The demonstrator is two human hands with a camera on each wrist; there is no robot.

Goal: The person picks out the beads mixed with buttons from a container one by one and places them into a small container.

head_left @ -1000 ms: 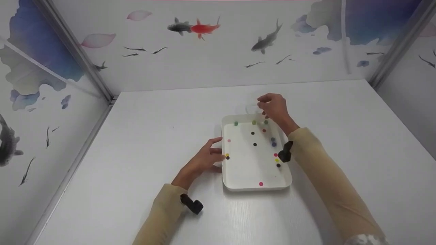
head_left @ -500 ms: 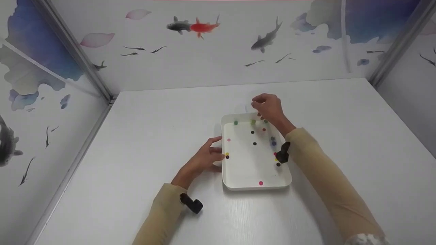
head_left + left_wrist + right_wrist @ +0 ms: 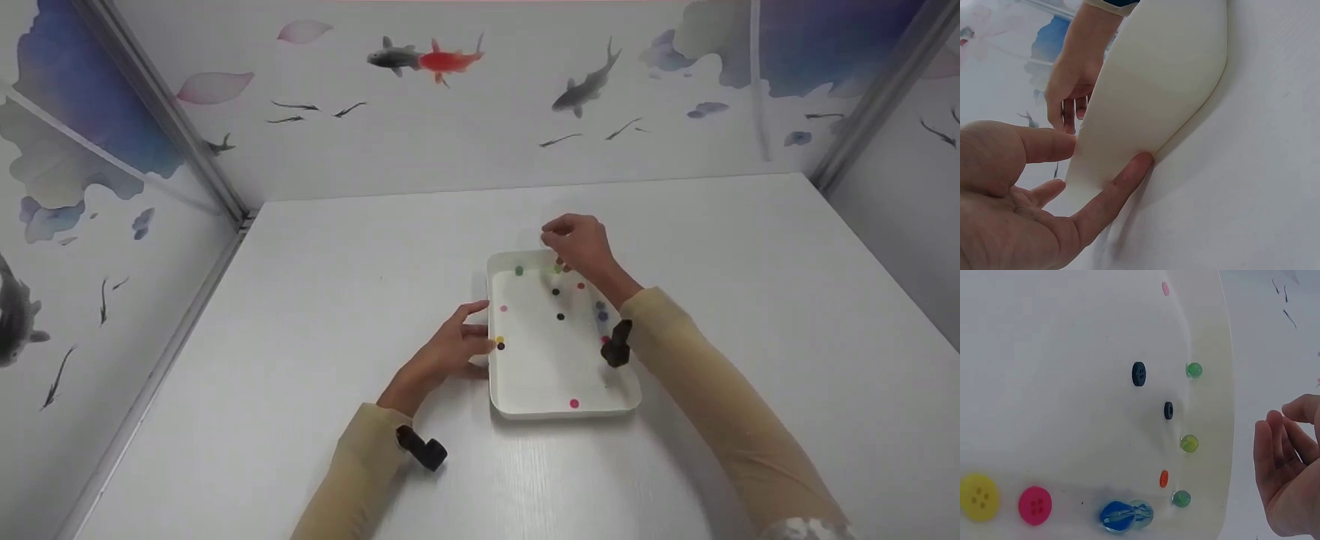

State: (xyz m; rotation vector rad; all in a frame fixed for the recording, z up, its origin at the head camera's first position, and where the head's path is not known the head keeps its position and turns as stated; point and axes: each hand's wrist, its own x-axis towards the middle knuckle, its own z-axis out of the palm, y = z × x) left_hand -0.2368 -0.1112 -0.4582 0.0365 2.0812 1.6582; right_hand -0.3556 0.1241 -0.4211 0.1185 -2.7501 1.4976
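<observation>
Here, your left hand [image 3: 450,349] rests against the left wall of the white tray [image 3: 540,382], its fingers apart; in the left wrist view one fingertip meets the rim and another presses the outer wall near the base. Your right hand [image 3: 581,240] is above the far edge, thumb and fingers bent toward one another, tips close; no piece shows between them, and you cannot tell whether a small one is pinched there. Within the tray, which lies flat on the table [image 3: 337,300], marbles and buttons are mingled. Note, along the far wall, a green marble [image 3: 1194,370], a yellow-green marble [image 3: 1189,443] and a darker green marble [image 3: 1181,499]; near the right wall, a blue marble [image 3: 1117,516] overlaps a paler marble [image 3: 1144,513] in view. Two dark buttons [image 3: 1139,374] lie toward the far end, a yellow button [image 3: 979,497] and a pink button [image 3: 1035,505] along the right side, and a magenta disc [image 3: 574,403] by the near wall. As to progress, much appears left: you have many pieces lying loose and mixed, with no finished grouping visible, though how much is done cannot be told.
</observation>
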